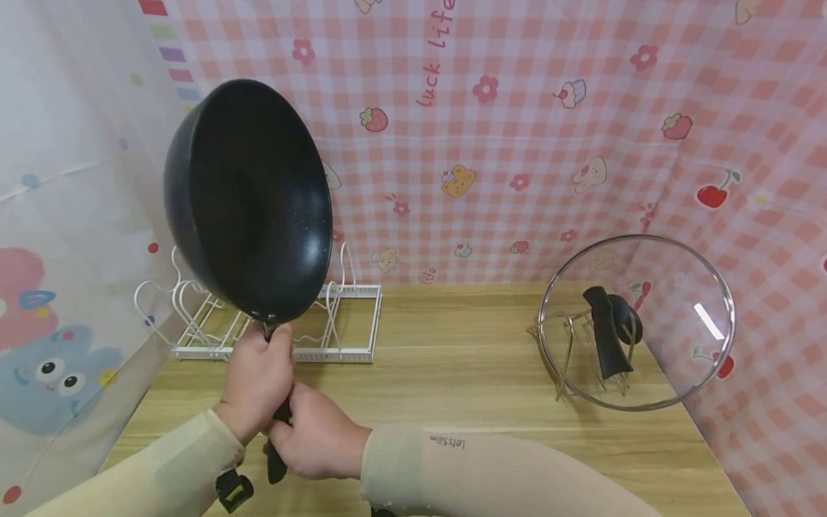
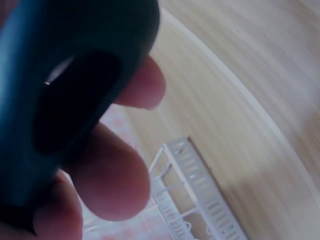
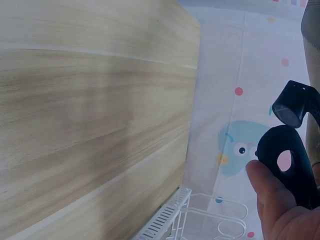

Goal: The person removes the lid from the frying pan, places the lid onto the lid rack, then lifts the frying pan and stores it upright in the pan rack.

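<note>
A black wok [image 1: 258, 194] is held up in front of me at the left, its hollow facing me and its handle pointing down. Close under the pan, my left hand [image 1: 257, 377] grips the upper part of the handle. Just below it, my right hand [image 1: 323, 434] holds the lower part, and the handle's end [image 1: 276, 465] sticks out beneath. The right wrist view shows the handle's end [image 3: 287, 160] with its hanging hole, beside the fingers. Behind the wok, a white wire rack [image 1: 349, 355] stands on the wooden table [image 1: 446, 388], partly hidden by the pan.
On the right, a glass lid [image 1: 685, 323] with a black handle [image 1: 610, 334] leans upright in a small metal stand [image 1: 565, 359]. A pink checked cloth [image 1: 517, 108] hangs behind the table, and a white printed cloth [image 1: 71, 179] hangs on the left.
</note>
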`<action>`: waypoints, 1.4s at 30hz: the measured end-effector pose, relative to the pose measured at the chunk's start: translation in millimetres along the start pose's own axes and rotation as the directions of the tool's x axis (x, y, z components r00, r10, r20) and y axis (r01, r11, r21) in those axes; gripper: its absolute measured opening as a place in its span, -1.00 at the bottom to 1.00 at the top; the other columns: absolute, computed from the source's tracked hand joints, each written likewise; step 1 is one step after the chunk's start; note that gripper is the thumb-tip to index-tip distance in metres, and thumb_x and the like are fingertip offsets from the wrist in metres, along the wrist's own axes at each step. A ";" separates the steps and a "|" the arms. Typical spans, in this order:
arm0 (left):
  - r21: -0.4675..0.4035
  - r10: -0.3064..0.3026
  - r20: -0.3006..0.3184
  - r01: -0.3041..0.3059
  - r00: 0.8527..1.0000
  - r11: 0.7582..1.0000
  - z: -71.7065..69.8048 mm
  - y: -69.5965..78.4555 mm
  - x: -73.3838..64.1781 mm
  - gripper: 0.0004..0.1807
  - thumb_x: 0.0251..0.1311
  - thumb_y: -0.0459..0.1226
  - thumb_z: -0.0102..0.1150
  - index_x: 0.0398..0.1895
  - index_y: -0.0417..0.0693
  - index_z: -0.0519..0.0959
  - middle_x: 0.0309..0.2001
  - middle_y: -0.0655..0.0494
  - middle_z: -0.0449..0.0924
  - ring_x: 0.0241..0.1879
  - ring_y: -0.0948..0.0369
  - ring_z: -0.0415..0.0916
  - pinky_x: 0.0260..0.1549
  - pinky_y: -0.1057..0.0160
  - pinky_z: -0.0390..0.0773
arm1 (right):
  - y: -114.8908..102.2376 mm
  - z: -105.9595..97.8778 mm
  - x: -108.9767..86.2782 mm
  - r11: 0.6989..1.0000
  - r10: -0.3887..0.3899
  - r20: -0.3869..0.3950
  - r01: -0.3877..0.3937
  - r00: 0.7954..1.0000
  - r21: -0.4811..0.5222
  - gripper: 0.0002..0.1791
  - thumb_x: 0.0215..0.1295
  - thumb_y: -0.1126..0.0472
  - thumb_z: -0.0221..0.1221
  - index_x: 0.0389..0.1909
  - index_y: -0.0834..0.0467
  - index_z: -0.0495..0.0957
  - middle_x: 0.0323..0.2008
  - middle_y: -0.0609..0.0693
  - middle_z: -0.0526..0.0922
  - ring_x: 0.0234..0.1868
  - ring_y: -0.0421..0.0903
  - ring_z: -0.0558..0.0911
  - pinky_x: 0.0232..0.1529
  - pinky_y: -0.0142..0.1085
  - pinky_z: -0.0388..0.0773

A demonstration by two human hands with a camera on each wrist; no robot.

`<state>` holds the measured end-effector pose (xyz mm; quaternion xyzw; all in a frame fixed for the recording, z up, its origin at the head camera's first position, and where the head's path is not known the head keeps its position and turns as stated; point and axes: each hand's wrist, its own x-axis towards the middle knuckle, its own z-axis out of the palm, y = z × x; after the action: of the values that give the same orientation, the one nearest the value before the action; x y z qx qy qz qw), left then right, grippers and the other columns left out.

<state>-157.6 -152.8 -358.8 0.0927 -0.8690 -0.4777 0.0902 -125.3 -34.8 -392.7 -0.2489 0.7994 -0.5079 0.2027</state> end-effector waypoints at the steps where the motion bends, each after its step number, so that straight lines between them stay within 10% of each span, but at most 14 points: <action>1: -0.008 -0.007 0.006 0.007 1.000 1.000 0.2 -0.2 0.4 -0.71 0.59 -0.09 -0.19 -0.22 -0.10 0.38 -0.59 0.18 0.38 -0.62 0.14 0.34 -0.60 0.15 0.36 | 0.4 0.1 0.2 1.000 0.001 0.003 -0.001 1.000 0.003 -0.70 0.54 0.16 0.14 0.20 0.10 0.48 0.00 -0.10 0.67 -0.13 -0.42 0.57 -0.04 -0.56 0.54; 42: -0.008 -0.010 0.052 0.011 0.999 1.000 12.8 -12.3 5.9 -0.76 0.58 -0.19 -0.24 -0.15 -0.15 0.38 -0.57 0.13 0.45 -0.56 0.14 0.41 -0.51 0.17 0.42 | 11.3 7.4 2.2 0.997 0.050 -0.024 -0.048 0.998 0.062 -0.88 0.55 0.17 0.14 0.00 0.06 0.51 -0.26 -0.18 0.60 -0.25 -0.40 0.56 -0.12 -0.55 0.52</action>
<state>-165.6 -150.4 -375.6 0.0844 -0.8685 -0.4841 0.0657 -124.9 -37.3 -406.2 -0.2164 0.7919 -0.5301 0.2124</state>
